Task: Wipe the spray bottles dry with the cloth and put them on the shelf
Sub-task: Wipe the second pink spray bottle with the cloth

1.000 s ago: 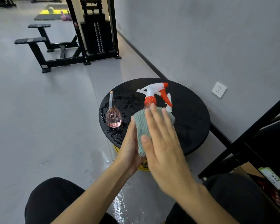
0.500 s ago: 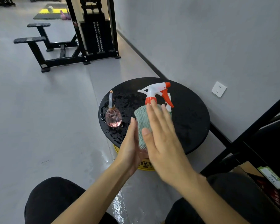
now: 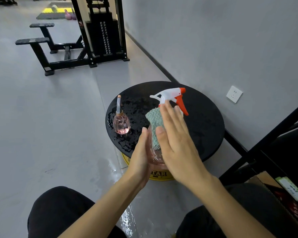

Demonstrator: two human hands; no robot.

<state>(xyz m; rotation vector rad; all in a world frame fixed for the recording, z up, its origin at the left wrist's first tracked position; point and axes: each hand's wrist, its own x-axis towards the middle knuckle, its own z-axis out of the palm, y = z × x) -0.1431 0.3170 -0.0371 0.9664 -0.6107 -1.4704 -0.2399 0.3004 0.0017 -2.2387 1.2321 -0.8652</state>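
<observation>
Both fingers (image 3: pixel 169 121) straight: left hand (image 3: pixel 141 155) touches spray bottle (image 3: pixel 169 94), right hand (image 3: pixel 179 148) presses cloth (image 3: pixel 154 117); over table (image 3: pixel 205 117) near edge.

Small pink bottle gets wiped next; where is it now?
Head view: the small pink bottle stands upright on the wet left side of the round black table, left of the trigger spray bottle.

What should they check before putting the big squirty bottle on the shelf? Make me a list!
1. Clear pink spray bottle with white-and-orange trigger steadied between left hand and right hand: ok.
2. Green textured cloth pressed on it by flat right fingers: ok.
3. Bottle dry all round: cannot tell.
4. Small pink teardrop glass bottle upright, apart from the hands, on the wet black round table: ok.
5. Free space on the black metal shelf: cannot tell.
</observation>
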